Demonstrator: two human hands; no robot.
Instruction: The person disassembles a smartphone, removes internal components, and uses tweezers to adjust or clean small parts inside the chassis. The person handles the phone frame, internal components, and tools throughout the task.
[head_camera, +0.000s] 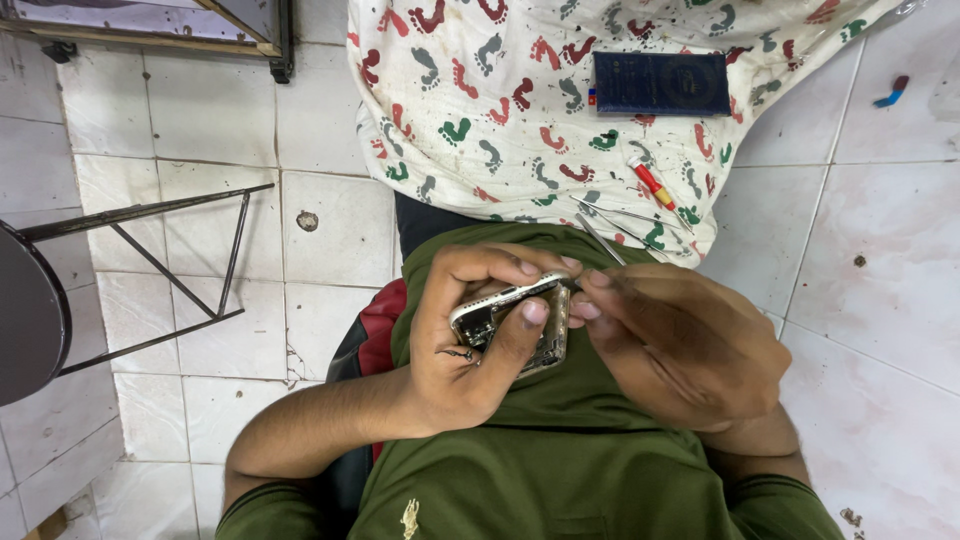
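Phone (512, 325), opened, held in lap.
Left hand (470, 335) fingers clamped on phone; right hand (680, 345) fingers pinched together at its edge, possibly on a tool.

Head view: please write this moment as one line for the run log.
left hand: grips opened phone | right hand: fingertips at phone edge | cloth: screwdriver, tweezers, dark blue case

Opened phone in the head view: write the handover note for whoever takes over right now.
Left hand: grips the opened phone above the lap, thumb on its edge.
Right hand: fingertips at the phone's right end, holding a thin metal tool.
Cloth on the floor ahead: red-handled screwdriver, tweezers, dark blue case.
Done: phone opened, internals showing.
Left: work inside the phone; reassembly.
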